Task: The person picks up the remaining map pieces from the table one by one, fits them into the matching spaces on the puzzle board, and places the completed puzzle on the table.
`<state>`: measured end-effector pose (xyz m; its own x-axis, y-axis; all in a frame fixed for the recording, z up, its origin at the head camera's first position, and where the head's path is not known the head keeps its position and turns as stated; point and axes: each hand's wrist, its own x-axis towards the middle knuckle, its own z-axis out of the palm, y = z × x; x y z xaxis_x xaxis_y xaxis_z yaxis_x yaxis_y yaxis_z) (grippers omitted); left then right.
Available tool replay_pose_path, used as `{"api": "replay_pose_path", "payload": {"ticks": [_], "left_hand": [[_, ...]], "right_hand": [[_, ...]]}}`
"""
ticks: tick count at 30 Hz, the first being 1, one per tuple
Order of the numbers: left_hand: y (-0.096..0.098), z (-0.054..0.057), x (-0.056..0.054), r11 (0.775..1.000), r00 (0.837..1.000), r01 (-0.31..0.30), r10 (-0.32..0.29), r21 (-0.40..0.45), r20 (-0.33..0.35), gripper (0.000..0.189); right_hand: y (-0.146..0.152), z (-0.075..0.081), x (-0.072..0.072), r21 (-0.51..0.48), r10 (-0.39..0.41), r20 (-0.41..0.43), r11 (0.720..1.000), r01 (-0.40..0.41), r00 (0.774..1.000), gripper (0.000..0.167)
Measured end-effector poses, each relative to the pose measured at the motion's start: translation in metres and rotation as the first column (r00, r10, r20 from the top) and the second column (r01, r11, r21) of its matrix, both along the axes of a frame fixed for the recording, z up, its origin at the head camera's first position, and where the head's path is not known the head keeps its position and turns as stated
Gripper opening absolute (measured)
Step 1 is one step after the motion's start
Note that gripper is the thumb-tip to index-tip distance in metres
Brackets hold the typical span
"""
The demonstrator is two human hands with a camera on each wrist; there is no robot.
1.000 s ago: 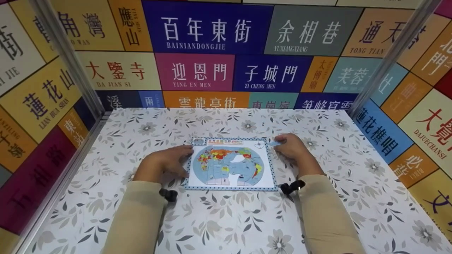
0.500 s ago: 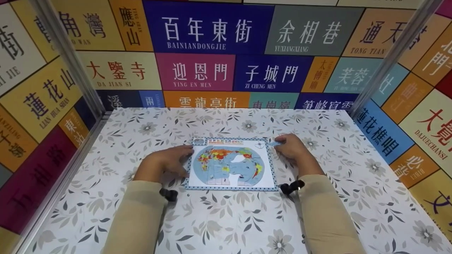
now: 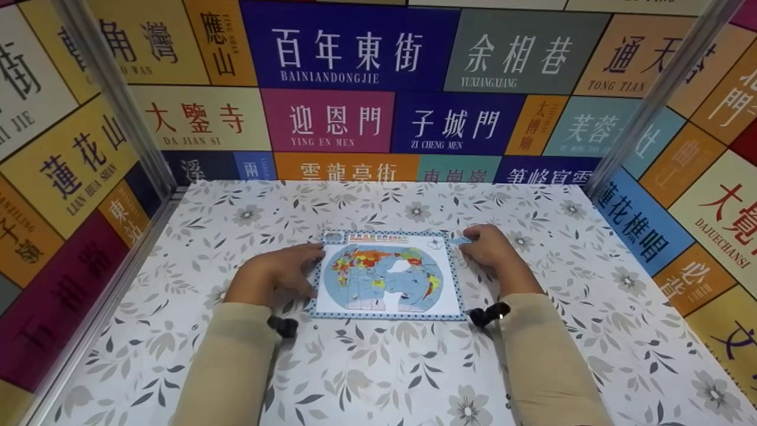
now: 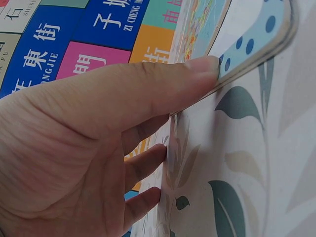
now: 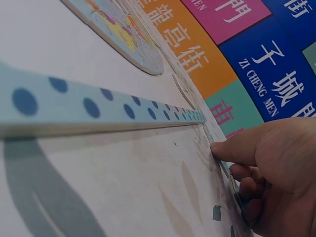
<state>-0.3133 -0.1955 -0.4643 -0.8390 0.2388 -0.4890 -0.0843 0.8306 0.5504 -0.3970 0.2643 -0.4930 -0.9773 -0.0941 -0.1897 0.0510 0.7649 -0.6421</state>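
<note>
A world map jigsaw puzzle (image 3: 355, 284) lies flat at the middle of the table, inside a blue dotted border (image 3: 387, 315). White gaps show in the map at its right of centre and along the bottom. My left hand (image 3: 284, 269) rests at the board's left edge. In the left wrist view its thumb (image 4: 197, 74) touches the dotted rim while the other fingers reach toward the tabletop. By the upper right corner, my right hand (image 3: 488, 245) pinches a thin light-blue puzzle piece (image 3: 460, 241). Its fingers are curled beneath the thumb in the right wrist view, hiding part of the piece.
A white table (image 3: 378, 378) with a leaf and flower print surrounds the board. Panels of Chinese lettering (image 3: 349, 53) stand behind and on both sides, with metal posts (image 3: 127, 100) at the corners. Black wrist cameras (image 3: 489, 314) sit at the sleeve cuffs.
</note>
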Motion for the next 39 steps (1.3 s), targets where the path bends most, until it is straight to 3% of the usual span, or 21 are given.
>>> {"api": "replay_pose_path", "payload": {"ticks": [3, 20, 25, 30, 39], "left_hand": [[-0.001, -0.001, 0.000, 0.999, 0.999, 0.033, -0.034, -0.008, -0.028, 0.102], [-0.002, 0.000, 0.000, 1.000, 1.000, 0.024, -0.024, -0.006, 0.000, 0.104], [-0.001, 0.000, 0.000, 1.000, 1.000, 0.015, -0.015, -0.004, 0.003, 0.104], [-0.002, -0.001, 0.000, 1.000, 1.000, 0.024, -0.023, 0.018, -0.016, 0.104], [-0.002, -0.002, -0.002, 0.999, 0.998, 0.048, -0.048, -0.003, -0.028, 0.103]], "right_hand": [[0.000, 0.001, 0.001, 0.002, -0.004, -0.004, 1.000, 0.004, 1.000, 0.053], [-0.001, 0.000, 0.001, 0.035, -0.006, -0.010, 0.999, 0.006, 1.000, 0.049], [-0.002, 0.006, 0.001, 0.000, -0.031, 0.027, 1.000, 0.031, 0.999, 0.050], [-0.007, 0.013, 0.004, -0.048, -0.007, 0.022, 0.999, 0.008, 1.000, 0.050], [-0.030, 0.030, 0.010, -0.013, 0.010, 0.039, 1.000, -0.009, 0.999, 0.045]]}}
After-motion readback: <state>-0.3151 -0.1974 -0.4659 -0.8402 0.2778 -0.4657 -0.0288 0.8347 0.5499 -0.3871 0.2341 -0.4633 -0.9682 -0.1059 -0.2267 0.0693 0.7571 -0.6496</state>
